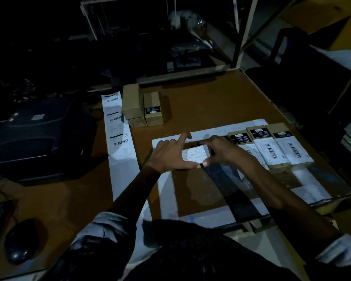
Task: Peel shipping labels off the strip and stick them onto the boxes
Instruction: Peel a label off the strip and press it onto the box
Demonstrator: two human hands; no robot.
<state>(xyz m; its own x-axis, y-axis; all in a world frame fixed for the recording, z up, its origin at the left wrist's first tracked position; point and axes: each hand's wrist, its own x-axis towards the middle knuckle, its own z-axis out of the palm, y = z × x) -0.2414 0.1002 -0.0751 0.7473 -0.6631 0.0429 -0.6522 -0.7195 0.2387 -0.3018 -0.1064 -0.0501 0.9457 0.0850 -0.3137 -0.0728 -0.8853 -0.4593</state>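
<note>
A dim workbench seen from above. At the centre of the frame, both hands frame a white shipping label (195,153) held flat over a spot on the table. The left hand (170,154) has its forefinger stretched along the label's far edge and its thumb along the near edge. The right hand (224,151) pinches the label's right side, its thumb tip meeting the left thumb at the near corner. Whether a box lies under the label is hard to tell in the poor light.

The label looks like thin, limp paper with a sticky back, so it should be held by its edges and kept taut, or it may curl and crease.

The label strip (118,128) runs down the left of centre, with three printed labels left on it. Three small cardboard boxes, already labelled (280,151), lie side by side at the right. More bare cardboard boxes (142,107) stand in the upper middle. A dark printer (37,138) sits at the far left.
</note>
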